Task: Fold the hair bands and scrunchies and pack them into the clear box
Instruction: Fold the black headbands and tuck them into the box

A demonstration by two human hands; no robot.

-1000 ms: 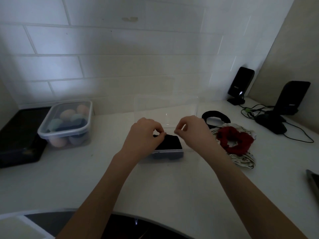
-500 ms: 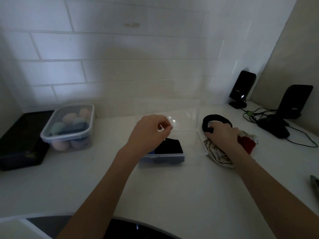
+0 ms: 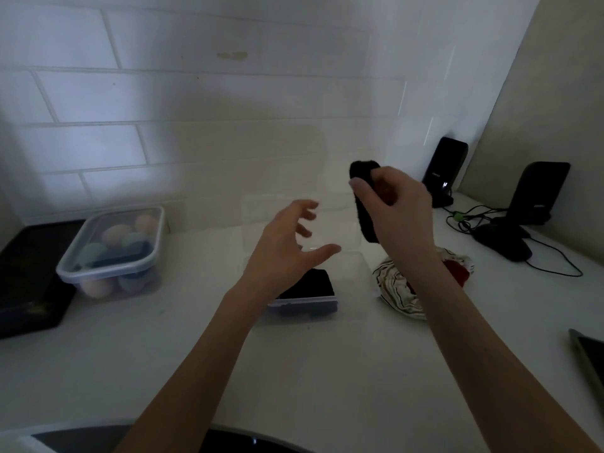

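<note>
- In the clear box [image 3: 302,304] I see one dark folded piece already packed.
- My right hand [image 3: 397,207] grips the black hair band [image 3: 362,207], raised above and right of the box, not yet folded.
- My left hand [image 3: 287,246] hovers over the box, fingers spread, holding nothing.
- Right of the box, the striped scrunchie [image 3: 397,289] and red scrunchie [image 3: 457,271] lie unpacked; I judge most work remains.

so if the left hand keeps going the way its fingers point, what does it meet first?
Probably the black band held up by the right hand: the left hand is open, fingers aimed up-right at it. Depth is unclear.
</note>
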